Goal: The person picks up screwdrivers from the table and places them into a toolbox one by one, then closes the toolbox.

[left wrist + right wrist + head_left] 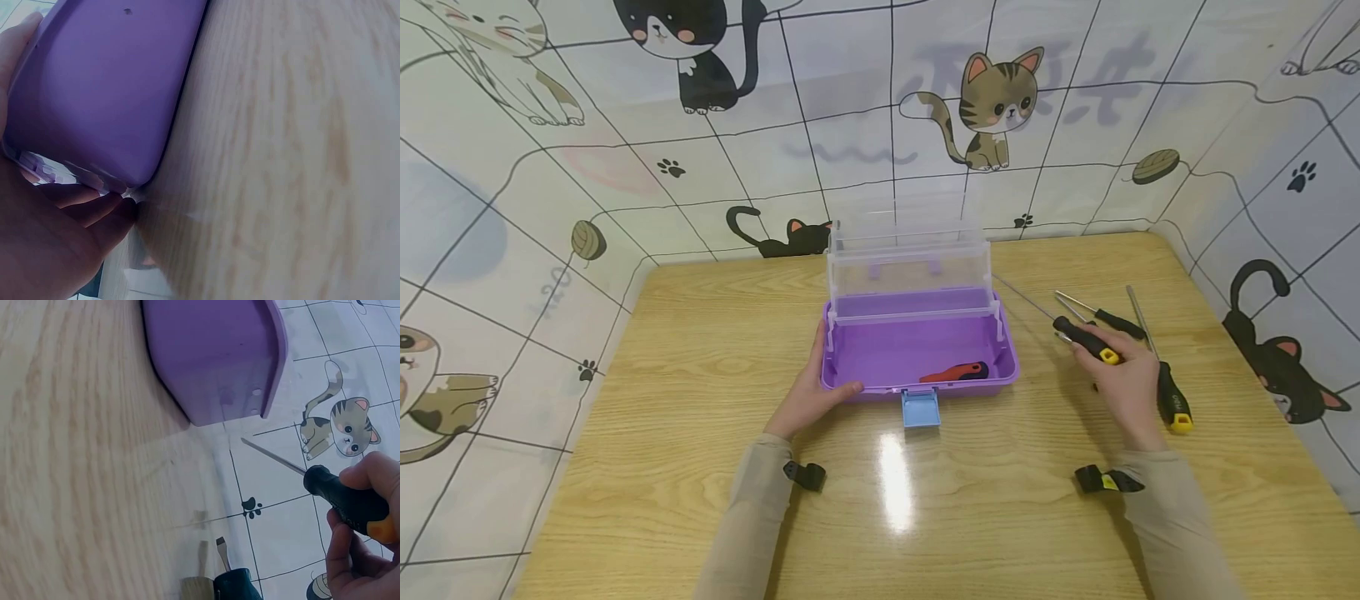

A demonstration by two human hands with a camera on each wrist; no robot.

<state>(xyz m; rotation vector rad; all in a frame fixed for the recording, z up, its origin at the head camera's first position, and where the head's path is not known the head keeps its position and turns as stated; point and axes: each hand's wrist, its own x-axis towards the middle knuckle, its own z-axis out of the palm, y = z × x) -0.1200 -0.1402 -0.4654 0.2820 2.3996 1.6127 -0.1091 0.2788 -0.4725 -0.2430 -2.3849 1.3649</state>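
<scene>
A purple toolbox (pixel 880 350) stands on the table with its clear lid (pixel 913 271) raised. My left hand (pixel 808 396) grips its left end, thumb over the front rim and fingers around the side. Inside, near the front wall, lies a tool with a red and black handle (pixel 958 372). To the right of the box, my right hand (pixel 1123 383) holds a screwdriver (pixel 350 500) by its black and yellow handle. Its long shaft points up and left toward the box's right end. A blue latch (pixel 921 408) hangs from the front rim.
Right of the box lie a screwdriver with a slim black handle (pixel 1120 322) and a larger black and yellow one (pixel 1172 398). Another shaft (pixel 1072 308) is partly hidden by my right hand. A cat-print sheet (pixel 850 125) rises behind the wooden table (pixel 715 350).
</scene>
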